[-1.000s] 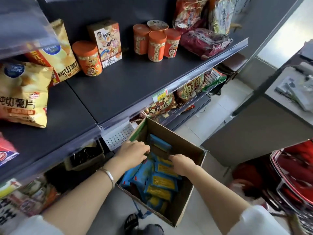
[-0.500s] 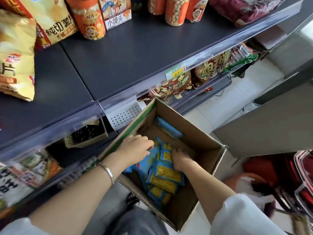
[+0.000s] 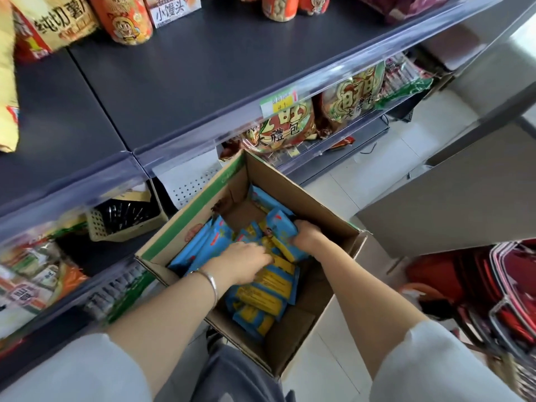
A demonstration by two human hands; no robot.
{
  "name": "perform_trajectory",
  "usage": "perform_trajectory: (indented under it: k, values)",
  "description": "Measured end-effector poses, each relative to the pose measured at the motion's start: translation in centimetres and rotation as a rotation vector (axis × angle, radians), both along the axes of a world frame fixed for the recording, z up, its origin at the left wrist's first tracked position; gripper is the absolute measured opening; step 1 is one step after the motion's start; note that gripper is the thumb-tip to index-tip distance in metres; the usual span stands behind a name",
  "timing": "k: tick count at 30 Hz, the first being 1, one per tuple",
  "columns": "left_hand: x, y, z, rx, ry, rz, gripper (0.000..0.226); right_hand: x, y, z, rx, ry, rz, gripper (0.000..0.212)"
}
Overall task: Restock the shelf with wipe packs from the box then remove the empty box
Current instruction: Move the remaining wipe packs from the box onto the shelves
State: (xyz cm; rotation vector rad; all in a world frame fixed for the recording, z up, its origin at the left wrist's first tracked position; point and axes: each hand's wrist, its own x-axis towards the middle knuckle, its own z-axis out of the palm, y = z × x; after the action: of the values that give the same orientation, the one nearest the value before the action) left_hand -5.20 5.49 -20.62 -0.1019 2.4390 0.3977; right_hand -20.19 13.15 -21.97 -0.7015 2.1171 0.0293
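An open cardboard box (image 3: 342, 233) sits low in front of the shelves, holding several blue-and-yellow wipe packs (image 3: 264, 294). Both hands are inside it. My left hand (image 3: 246, 261), with a silver bangle on the wrist, lies on the packs in the middle, fingers curled down among them. My right hand (image 3: 307, 235) grips a tilted blue pack (image 3: 282, 227) near the box's far right side. The dark grey shelf (image 3: 203, 68) above has a wide bare stretch.
Orange cans (image 3: 127, 21) and yellow chip bags (image 3: 55, 21) stand at the back of the shelf. Snack bags (image 3: 281, 126) fill the lower shelf. A small basket (image 3: 124, 219) sits lower left. Red shopping baskets (image 3: 493, 288) are stacked at right. A grey counter (image 3: 464, 192) stands beyond the box.
My view has dropped closer to the box. My right hand moved toward the far side and lifted a blue pack on edge. My left hand slid rightward to the middle packs.
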Motion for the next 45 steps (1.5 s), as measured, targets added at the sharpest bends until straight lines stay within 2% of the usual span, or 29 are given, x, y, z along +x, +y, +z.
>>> perform_trajectory:
  k: [4, 7, 11, 15, 19, 26, 32, 35, 39, 42, 45]
  values:
    - [-0.5, 1.4, -1.9, -0.030, -0.020, -0.085, 0.059, -0.4, 0.0, -0.1, -0.051, -0.003, 0.015, 0.036]
    - [-1.2, 2.2, -2.9, -0.106, 0.011, -0.095, 0.065, -0.7, 0.2, -0.2, -0.077, 0.005, 0.031, 0.036]
    - [-2.1, 3.2, -3.6, -0.201, -0.040, -0.111, 0.071, -0.9, 0.5, -0.1, -0.088, 0.033, 0.041, 0.033]
    - [-2.2, 3.7, -3.7, -0.261, -0.040, -0.091, 0.061, -0.9, 1.2, 0.5, -0.106, 0.056, 0.070, 0.029]
    - [-2.3, 2.6, -1.7, -0.281, 0.065, 0.007, 0.035, -0.9, 1.7, 1.9, -0.165, 0.079, 0.071, 0.027]
    - [-1.2, -2.3, 5.9, -0.150, 0.060, 0.441, 0.015, -0.5, 0.9, 6.7, -0.291, 0.158, 0.105, 0.022]
    - [0.5, -5.7, 13.6, -0.206, 0.184, 0.567, 0.031, 0.1, -0.8, 13.4, -0.500, 0.145, 0.034, 0.041]
    - [1.3, -6.8, 18.0, -0.214, 0.280, 0.637, 0.033, 0.2, -1.8, 17.5, -0.638, 0.130, 0.005, 0.045]
    - [2.7, -8.8, 24.7, -0.182, 0.446, 0.744, 0.016, -0.2, -2.9, 23.6, -0.857, 0.132, -0.039, 0.035]
    - [4.1, -9.4, 30.1, -0.228, 0.623, 0.817, 0.023, -0.3, -3.8, 27.9, -1.061, 0.140, -0.079, 0.027]
    - [5.9, -9.6, 35.2, -0.266, 0.805, 0.882, 0.027, 0.5, -5.1, 32.3, -1.240, 0.139, -0.081, 0.030]
